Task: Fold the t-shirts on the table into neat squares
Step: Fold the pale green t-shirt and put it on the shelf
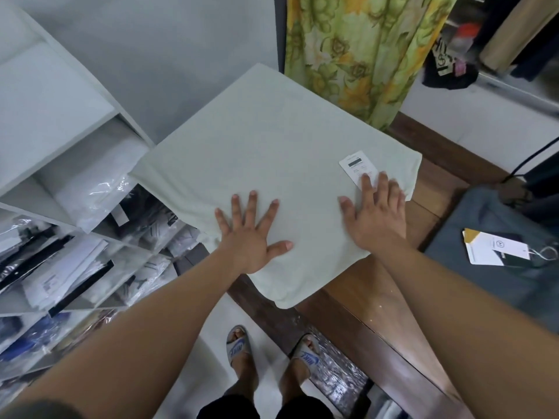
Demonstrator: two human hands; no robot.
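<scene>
We have the pale green t-shirt [266,152] spread over the wooden tabletop [375,297], its left and near edges overhanging the tabletop. Our left hand [248,237] lies flat on it near the front edge, fingers splayed wide and gripping nothing. Our right hand [376,213] also presses flat and open, its fingertips [367,179] resting on the white paper tag [358,167] near the right edge.

We judge the main risk to be slippage: with so much cloth hanging off the corner, lifting both palms at once could let the shirt slide toward the floor. The tag could also get trapped in a fold and leave a lump, or bend under the palm.

The sleeves and collar are not visible, so we cannot tell how many folds are already made. The right hand is blurred. A grey garment [496,243] with its own tag lies at the right, partly cut off by the frame
</scene>
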